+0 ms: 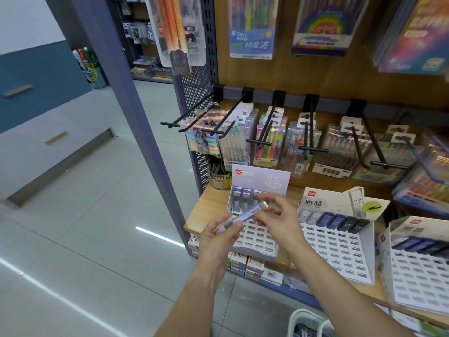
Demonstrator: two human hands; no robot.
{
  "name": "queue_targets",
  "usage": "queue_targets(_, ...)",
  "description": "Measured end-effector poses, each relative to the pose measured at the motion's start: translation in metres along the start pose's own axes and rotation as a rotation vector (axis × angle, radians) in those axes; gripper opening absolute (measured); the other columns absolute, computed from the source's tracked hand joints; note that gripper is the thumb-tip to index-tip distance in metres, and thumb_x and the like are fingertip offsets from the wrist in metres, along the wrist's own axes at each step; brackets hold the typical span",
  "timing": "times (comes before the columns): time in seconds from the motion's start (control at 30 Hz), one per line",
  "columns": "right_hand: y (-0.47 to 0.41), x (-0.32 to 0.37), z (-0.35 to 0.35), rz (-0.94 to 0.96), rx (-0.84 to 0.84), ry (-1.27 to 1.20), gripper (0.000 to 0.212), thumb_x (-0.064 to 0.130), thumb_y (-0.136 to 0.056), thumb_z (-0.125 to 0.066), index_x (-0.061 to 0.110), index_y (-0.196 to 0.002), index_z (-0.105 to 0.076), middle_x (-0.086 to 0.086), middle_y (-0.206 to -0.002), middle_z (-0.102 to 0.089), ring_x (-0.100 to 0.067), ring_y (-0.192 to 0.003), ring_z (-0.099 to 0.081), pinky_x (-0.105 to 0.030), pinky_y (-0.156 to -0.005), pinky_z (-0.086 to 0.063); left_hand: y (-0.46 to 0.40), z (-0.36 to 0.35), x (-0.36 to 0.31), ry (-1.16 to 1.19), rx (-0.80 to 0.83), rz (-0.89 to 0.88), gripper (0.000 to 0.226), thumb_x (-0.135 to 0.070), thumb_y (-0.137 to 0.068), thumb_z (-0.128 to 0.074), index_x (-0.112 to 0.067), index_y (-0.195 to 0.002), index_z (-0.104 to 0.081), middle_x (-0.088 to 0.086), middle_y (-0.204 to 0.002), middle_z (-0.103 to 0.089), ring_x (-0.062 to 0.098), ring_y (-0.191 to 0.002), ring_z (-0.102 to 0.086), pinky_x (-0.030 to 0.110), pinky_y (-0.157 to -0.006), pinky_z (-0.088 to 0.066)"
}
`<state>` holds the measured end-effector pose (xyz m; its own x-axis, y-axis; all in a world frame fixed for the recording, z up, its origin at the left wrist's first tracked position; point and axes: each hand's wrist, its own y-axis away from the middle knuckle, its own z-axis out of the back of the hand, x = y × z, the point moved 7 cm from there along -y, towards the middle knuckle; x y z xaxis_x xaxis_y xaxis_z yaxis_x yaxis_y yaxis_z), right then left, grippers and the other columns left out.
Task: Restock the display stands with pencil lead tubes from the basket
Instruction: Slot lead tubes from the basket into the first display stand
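Observation:
A lavender pencil lead tube [245, 214] is held slanted in front of the left display stand [257, 237]. My left hand [218, 237] grips its lower end and my right hand [274, 215] pinches its upper end. That stand has a few tubes in its top rows and many bare slots below. A second stand [340, 246] to the right holds one row of grey, blue and black tubes. A third stand [422, 276] at the far right also has a row of dark tubes. The white basket [308, 322] shows at the bottom edge, below my right forearm.
The stands sit on a wooden shelf [206, 210]. Black peg hooks [264, 132] with packs of pens and highlighters jut out above them. A blue upright post [136, 117] stands left of the shelf. Boxed stock [245, 263] fills the shelf below. Tiled floor lies to the left.

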<state>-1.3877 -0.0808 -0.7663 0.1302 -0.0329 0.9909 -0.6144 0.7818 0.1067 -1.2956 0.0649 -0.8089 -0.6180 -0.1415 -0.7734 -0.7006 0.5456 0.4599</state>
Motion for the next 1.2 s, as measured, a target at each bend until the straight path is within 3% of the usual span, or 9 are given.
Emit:
queue_targets(0.1, 0.012, -0.016, 0.000, -0.108, 0.079, 0.025, 0.018, 0.004, -0.085, -0.077, 0.014, -0.099, -0.071, -0.010, -0.082, -0.075, -0.029, -0.085, -0.073, -0.038, -0.082, -0.062, 0.002, -0.004, -0.007, 0.146, -0.023, -0.030, 0.049, 0.000, -0.078, -0.083, -0.002, -0.122, -0.062, 0.016, -0.106, -0.076, 0.023, -0.093, -0.076, 0.025, -0.073, -0.059)
queue_targets(0.2, 0.021, -0.025, -0.008, -0.094, 0.213, 0.236, 0.008, 0.016, -0.083, -0.082, 0.019, -0.089, -0.077, 0.006, -0.084, -0.077, -0.008, -0.083, -0.072, -0.024, -0.082, -0.058, 0.001, -0.007, -0.010, 0.099, -0.017, -0.058, 0.038, -0.004, -0.079, -0.083, -0.002, -0.115, -0.068, 0.017, -0.106, -0.077, 0.027, -0.103, -0.074, 0.033, -0.087, -0.058)
queue_targets(0.37, 0.005, 0.010, 0.000, 0.125, 0.053, 0.172, 0.025, 0.017, -0.086, -0.079, 0.027, -0.107, -0.071, 0.010, -0.094, -0.075, 0.000, -0.088, -0.068, -0.016, -0.079, -0.053, 0.003, -0.011, -0.009, -0.110, -0.006, -0.095, 0.023, -0.009, -0.084, -0.081, -0.009, -0.106, -0.075, 0.009, -0.100, -0.079, 0.019, -0.089, -0.076, 0.021, -0.067, -0.057)
queue_targets(0.53, -0.001, 0.023, -0.011, 0.214, 0.060, 0.254, 0.027, 0.012, -0.084, -0.079, 0.032, -0.099, -0.068, 0.009, -0.086, -0.070, -0.005, -0.081, -0.067, -0.024, -0.074, -0.056, 0.009, -0.020, -0.014, -0.181, 0.029, -0.137, 0.019, -0.010, -0.087, -0.079, -0.013, -0.105, -0.076, 0.002, -0.097, -0.080, 0.009, -0.086, -0.076, 0.010, -0.061, -0.053)
queue_targets(0.7, -0.009, 0.034, 0.000, 0.334, -0.116, 0.269, 0.028, 0.011, -0.086, -0.077, 0.031, -0.100, -0.063, 0.014, -0.091, -0.069, -0.001, -0.084, -0.067, -0.022, -0.077, -0.057, -0.006, 0.007, -0.028, -0.458, -0.264, -0.320, 0.029, -0.006, -0.091, -0.074, -0.021, -0.116, -0.071, -0.005, -0.114, -0.072, 0.011, -0.105, -0.067, 0.008, -0.069, -0.051)
queue_targets(0.77, -0.009, 0.034, -0.004, 0.372, -0.126, 0.324, 0.026, 0.014, -0.088, -0.076, 0.030, -0.102, -0.062, 0.018, -0.093, -0.069, 0.000, -0.085, -0.067, -0.025, -0.081, -0.059, -0.014, 0.017, -0.026, -0.672, -0.320, -0.324, 0.041, -0.007, -0.093, -0.071, -0.023, -0.130, -0.063, -0.004, -0.130, -0.064, 0.017, -0.122, -0.059, 0.017, -0.086, -0.049)
queue_targets(0.93, -0.012, 0.025, -0.017, 0.423, -0.114, 0.453, 0.021, 0.017, -0.091, -0.073, 0.028, -0.104, -0.061, 0.020, -0.091, -0.069, 0.002, -0.085, -0.067, -0.029, -0.081, -0.059, -0.032, 0.017, -0.006, -0.893, -0.187, -0.262, 0.052, 0.000, -0.096, -0.059, -0.025, -0.142, -0.054, -0.005, -0.134, -0.063, 0.019, -0.126, -0.058, 0.028, -0.099, -0.052)
queue_targets(1.07, -0.017, 0.020, -0.020, 0.468, -0.095, 0.551, 0.019, 0.015, -0.092, -0.071, 0.024, -0.105, -0.061, 0.013, -0.093, -0.072, -0.002, -0.085, -0.068, -0.029, -0.080, -0.057, -0.034, 0.010, -0.003, -0.900, -0.113, -0.320, 0.048, 0.005, -0.094, -0.053, -0.026, -0.129, -0.063, -0.008, -0.113, -0.071, 0.009, -0.104, -0.066, 0.018, -0.081, -0.057)
queue_targets(1.2, -0.021, 0.022, -0.027, 0.558, -0.084, 0.651, 0.021, 0.012, -0.091, -0.071, 0.023, -0.107, -0.064, 0.009, -0.098, -0.071, -0.008, -0.086, -0.068, -0.034, -0.078, -0.057, -0.034, 0.004, -0.004, -0.879, -0.081, -0.358, 0.046, 0.003, -0.094, -0.053, -0.026, -0.128, -0.065, -0.008, -0.113, -0.072, 0.010, -0.105, -0.067, 0.033, -0.090, -0.059)
